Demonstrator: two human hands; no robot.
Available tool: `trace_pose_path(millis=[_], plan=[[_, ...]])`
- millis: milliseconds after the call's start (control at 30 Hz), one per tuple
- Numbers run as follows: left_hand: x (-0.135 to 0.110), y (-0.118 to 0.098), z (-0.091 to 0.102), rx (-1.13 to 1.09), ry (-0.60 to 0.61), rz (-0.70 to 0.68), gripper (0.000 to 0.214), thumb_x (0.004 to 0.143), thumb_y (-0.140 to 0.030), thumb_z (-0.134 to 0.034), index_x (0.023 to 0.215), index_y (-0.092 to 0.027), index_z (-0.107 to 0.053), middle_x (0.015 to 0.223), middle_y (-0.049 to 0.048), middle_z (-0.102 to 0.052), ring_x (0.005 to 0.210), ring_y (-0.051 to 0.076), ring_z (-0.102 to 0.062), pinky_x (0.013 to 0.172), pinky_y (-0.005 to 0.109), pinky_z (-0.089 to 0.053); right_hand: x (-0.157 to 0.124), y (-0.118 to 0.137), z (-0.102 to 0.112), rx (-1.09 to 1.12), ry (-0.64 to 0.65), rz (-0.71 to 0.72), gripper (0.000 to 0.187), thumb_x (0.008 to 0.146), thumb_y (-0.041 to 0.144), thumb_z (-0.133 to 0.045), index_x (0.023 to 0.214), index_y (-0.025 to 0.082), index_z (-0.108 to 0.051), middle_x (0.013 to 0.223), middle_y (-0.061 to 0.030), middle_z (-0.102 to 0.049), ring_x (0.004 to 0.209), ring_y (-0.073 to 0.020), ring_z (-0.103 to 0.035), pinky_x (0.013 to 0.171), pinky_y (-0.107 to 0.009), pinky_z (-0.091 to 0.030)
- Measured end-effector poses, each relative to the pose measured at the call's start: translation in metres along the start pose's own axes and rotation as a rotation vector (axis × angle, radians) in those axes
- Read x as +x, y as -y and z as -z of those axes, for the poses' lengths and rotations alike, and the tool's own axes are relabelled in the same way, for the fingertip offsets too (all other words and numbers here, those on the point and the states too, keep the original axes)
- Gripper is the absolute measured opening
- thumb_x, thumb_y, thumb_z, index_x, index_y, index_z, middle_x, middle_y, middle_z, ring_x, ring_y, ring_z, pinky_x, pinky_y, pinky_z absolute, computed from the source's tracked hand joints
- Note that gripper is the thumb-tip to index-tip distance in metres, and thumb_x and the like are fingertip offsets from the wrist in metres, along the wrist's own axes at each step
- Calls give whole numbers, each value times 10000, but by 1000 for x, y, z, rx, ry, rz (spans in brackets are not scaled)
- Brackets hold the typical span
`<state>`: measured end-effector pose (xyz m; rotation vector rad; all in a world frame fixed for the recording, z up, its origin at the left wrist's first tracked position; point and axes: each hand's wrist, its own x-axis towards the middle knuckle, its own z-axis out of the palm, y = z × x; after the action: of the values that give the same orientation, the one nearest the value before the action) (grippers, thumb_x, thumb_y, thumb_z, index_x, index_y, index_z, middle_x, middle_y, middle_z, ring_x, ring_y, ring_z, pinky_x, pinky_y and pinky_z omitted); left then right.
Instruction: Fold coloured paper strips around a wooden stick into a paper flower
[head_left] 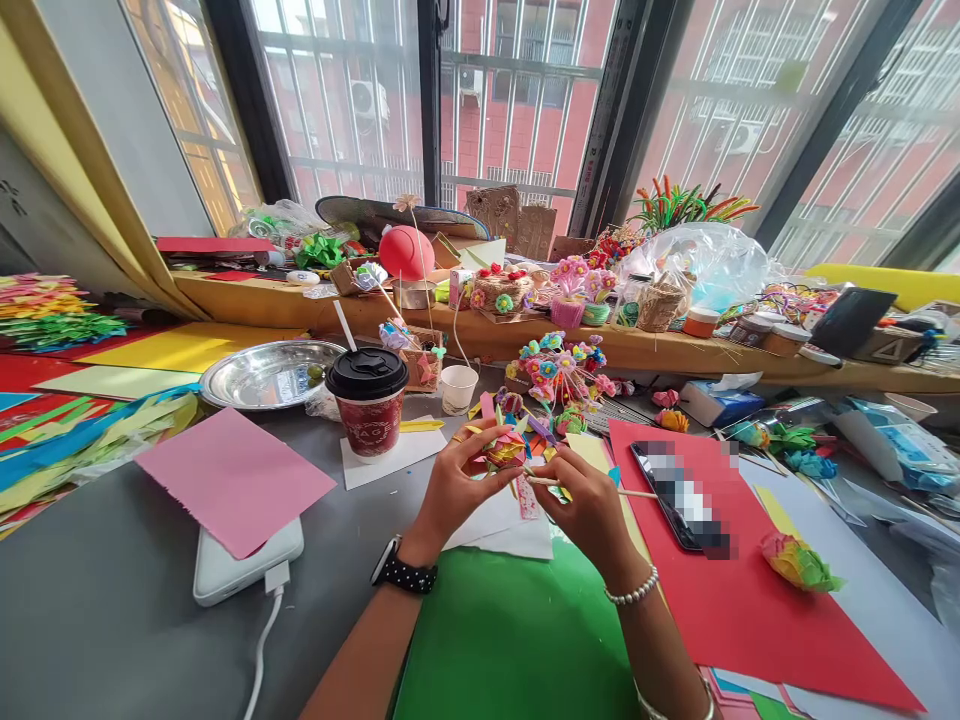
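Observation:
Pink and yellow layers of paper form a flower point(506, 450), pinched between the thumb and fingers of my left hand point(459, 478). My right hand point(581, 498) is closed around a thin wooden stick point(636, 493) just beside the flower's base. The stick's other end points right, towards the phone. Whether the stick is joined to the flower is hard to see. White paper point(499, 535) and a green board point(517, 630) lie under my hands. A second paper flower point(799, 560), pink, yellow and green, rests on the right.
A lidded cup point(367, 405) with a straw stands on the left, near a metal plate point(225, 385). Pink paper point(236, 480) covers part of a white power bank point(247, 570) with a cable. A phone point(675, 500) lies on red paper point(735, 600). Flower crafts point(559, 370) stand ahead, below the crowded window ledge.

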<state>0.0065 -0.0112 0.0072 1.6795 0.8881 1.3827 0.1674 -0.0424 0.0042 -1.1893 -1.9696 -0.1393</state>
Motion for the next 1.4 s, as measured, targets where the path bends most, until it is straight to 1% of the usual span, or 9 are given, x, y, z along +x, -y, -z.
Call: trace_pose_path(millis=[200, 433, 567, 667, 867, 1000, 1133, 1267, 1400], plan=[[1, 3, 2, 21, 32, 41, 411, 596, -310, -670, 983, -192, -599, 1090, 61, -497, 954, 209, -544, 765, 315, -530, 2, -1, 3, -10, 75, 38, 118, 791, 225, -500, 863, 172, -577, 797, -43, -587, 680, -131, -555, 571, -213, -427], [2, -2, 0, -55, 70, 190, 441, 618, -321, -655, 1024, -179, -558, 1118, 71, -492, 910, 201, -563, 774, 328, -506, -1, -3, 1, -64, 36, 95, 177, 811, 211, -475, 915, 169, -613, 727, -39, -610, 619, -121, -559, 531, -205, -413], [4, -1, 0, -241, 129, 243, 738, 648, -340, -636, 1278, -251, -263, 1200, 98, -441, 984, 217, -529, 846, 360, -442, -1, -4, -1, -79, -25, 52, 201, 812, 250, -478, 904, 155, -629, 732, -51, -617, 624, -129, -567, 541, -209, -420], [4, 3, 0, -335, 171, 217, 860, 654, -394, -617, 1323, -276, -89, 1250, 124, -381, 1019, 217, -503, 856, 349, -422, 0, -4, 0, -68, -97, 3, 221, 817, 266, -469, 882, 136, -635, 753, -66, -624, 641, -136, -575, 556, -212, -425], [4, 8, -1, 38, 151, 203, 861, 653, -430, -600, 1325, -253, -92, 1118, 121, -492, 713, 133, -548, 649, 296, -476, 3, 0, 4, -56, -181, -76, 226, 832, 252, -440, 829, 135, -633, 706, -56, -610, 653, -133, -572, 565, -200, -410], [0, 7, -5, 404, 7, 52, 648, 684, -423, -569, 1243, -225, -308, 962, 62, -538, 600, 102, -494, 601, 279, -468, 2, 1, 3, -117, -220, -158, 232, 829, 257, -436, 767, 145, -630, 686, -46, -598, 610, -126, -554, 529, -199, -379], [-6, 7, -12, 679, -187, -247, 263, 765, -304, -507, 997, -179, -515, 859, 52, -529, 707, 135, -510, 681, 289, -450, 1, 2, 0, -134, -213, -222, 248, 828, 265, -426, 728, 153, -623, 652, -32, -580, 568, -120, -532, 494, -200, -349], [-10, 7, -20, 779, -176, -502, 100, 759, -221, -529, 846, -200, -574, 792, 27, -566, 761, 146, -514, 713, 273, -429, 1, 6, -2, -90, -199, -252, 251, 830, 265, -417, 712, 158, -612, 642, -23, -568, 554, -112, -522, 497, -198, -347], [-11, 5, -22, 827, -190, -526, 117, 768, -195, -514, 862, -200, -583, 779, 30, -596, 755, 156, -519, 719, 278, -418, 3, 11, -3, -91, -201, -250, 283, 831, 282, -408, 650, 161, -590, 583, -16, -536, 495, -107, -477, 463, -205, -323]])
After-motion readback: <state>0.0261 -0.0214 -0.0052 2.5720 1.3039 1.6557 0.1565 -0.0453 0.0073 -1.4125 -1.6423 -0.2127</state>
